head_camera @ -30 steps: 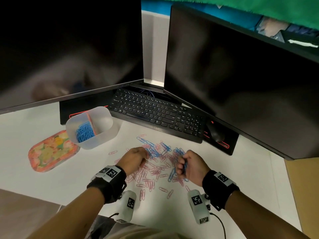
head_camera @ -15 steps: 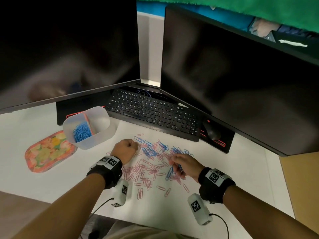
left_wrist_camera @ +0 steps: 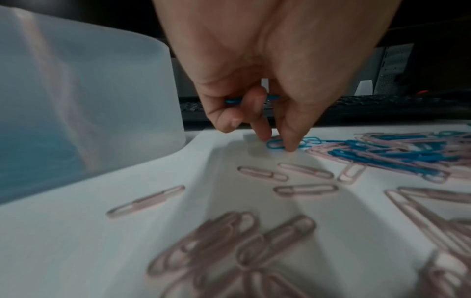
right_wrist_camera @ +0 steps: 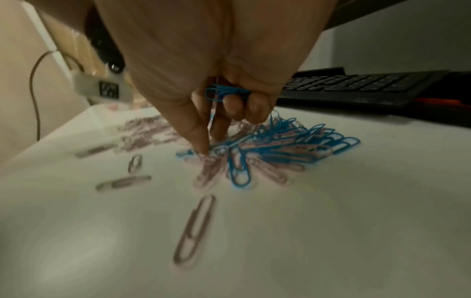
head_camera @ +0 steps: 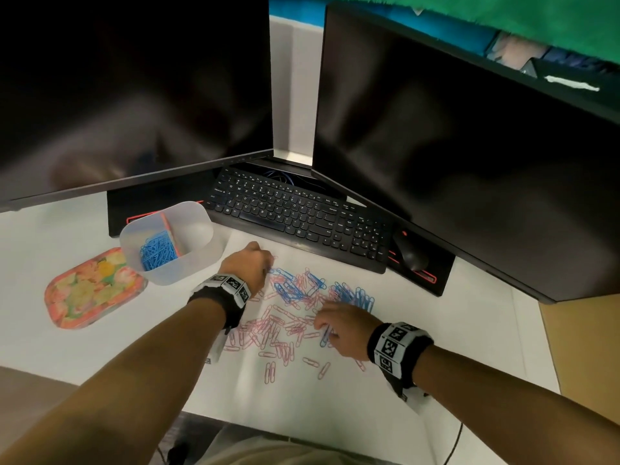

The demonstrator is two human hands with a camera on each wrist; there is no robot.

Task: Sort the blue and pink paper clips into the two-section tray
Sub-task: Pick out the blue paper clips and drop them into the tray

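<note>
Nearest the body: scattered pale pink wire paper clips point(head_camera: 271, 333) on the white desk surface point(head_camera: 436, 347), loose and mostly flat. Just beyond: right hand point(head_camera: 342, 327), lowered onto the near right edge of the mixed pile since a second ago, when raised clear of it; ring and little fingers curled round a small bundle of blue wire paper clips held in the right palm point(right_wrist_camera: 224, 92), thumb and index fingertips point(right_wrist_camera: 201, 147) pressed down among pile clips, seemingly pinching another blue one. Mid-field: tangled heap of blue wire paper clips point(head_camera: 352, 293) mixed with pink. Farther left: left hand point(head_camera: 248, 266), shifted up and toward the tray over the last second; one blue clip in the left hand point(left_wrist_camera: 251, 99) tucked under curled fingers, extended fingertips touching a further blue clip on the desk point(left_wrist_camera: 293, 142). Beyond: translucent white two-section plastic tray point(head_camera: 201, 260), just beside the left hand; left section filled with sorted blue clips point(head_camera: 157, 251), right section apparently bare. Farthest: black keyboard point(head_camera: 295, 213) and two dark monitors point(head_camera: 469, 156).

Implication, as a judgement: blue gathering in both hands underway, deposit not yet made; pink sorting not begun.
</note>
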